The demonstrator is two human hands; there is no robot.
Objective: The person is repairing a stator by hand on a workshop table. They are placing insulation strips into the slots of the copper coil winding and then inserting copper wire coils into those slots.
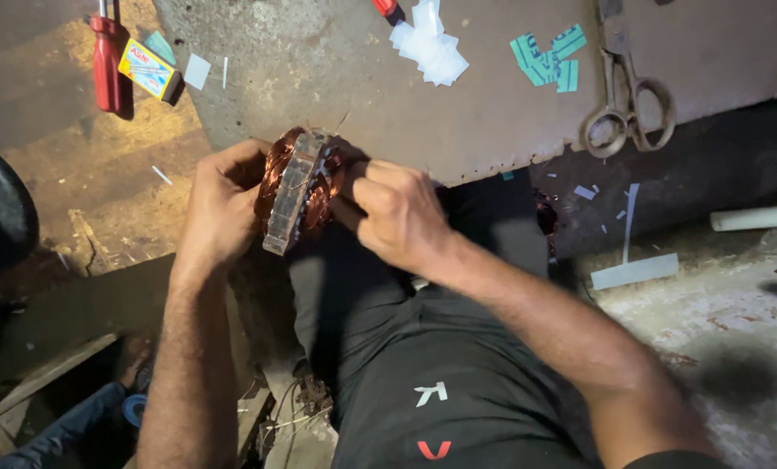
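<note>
Copper-wound stator [297, 187] is held on edge near the centre of the view, just above the person's lap, between both hands. Its metal core is seen as a grey laminated band, and copper coils bulge out on both sides of it. The left hand [223, 204] is closed around the stator from 9 o'clock, with the fingers wrapped over the copper winding. The right hand [397, 213] is pressed against it from 3 o'clock, with the fingers curled tight on the coil; whether something small is pinched there cannot be told.

At 12 o'clock from the stator, a grey table [336, 69] is seen. On it, white paper pieces [430, 43] lie at 1 o'clock, green paper strips [546, 56] lie further to the right, and metal scissors [625, 100] lie at 2 o'clock. At 10 o'clock, a red screwdriver [106, 65] and a small yellow box [148, 69] are placed just beside each other. A white strip [634, 271] lies on the floor at 3 o'clock.
</note>
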